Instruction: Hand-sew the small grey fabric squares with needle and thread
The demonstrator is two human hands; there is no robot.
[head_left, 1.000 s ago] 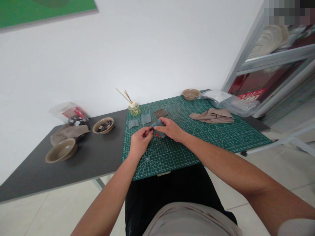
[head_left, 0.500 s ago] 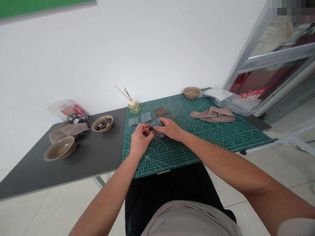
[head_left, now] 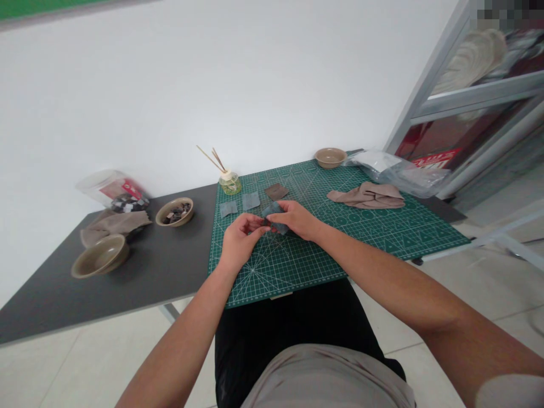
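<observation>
My right hand (head_left: 301, 220) is closed on a small grey-blue cloth pouch (head_left: 272, 209), thumb on top, over the green cutting mat (head_left: 272, 260). At the pouch's left end, my left hand (head_left: 241, 238) pinches a small dark piece (head_left: 266, 221), mostly hidden by the fingertips. Whether the piece sits inside the pouch or against it, I cannot tell. Just beyond the hands lie two flat grey-blue cloth pieces (head_left: 250, 200) and a brown cloth piece (head_left: 276, 191).
On the dark table (head_left: 182, 272) at left stand a bowl of small dark pieces (head_left: 190, 218), another bowl (head_left: 101, 258), a cloth (head_left: 114, 224) and a tipped clear jar (head_left: 102, 187). A reed diffuser (head_left: 230, 184), bowl (head_left: 330, 157), plastic bag (head_left: 399, 173) and brown cloth (head_left: 369, 196) lie farther back.
The dark piece, plainly seen between the left fingertips half a second ago, now shows less at the pouch's end. The left fingertips have moved slightly right, closer to the right hand.
</observation>
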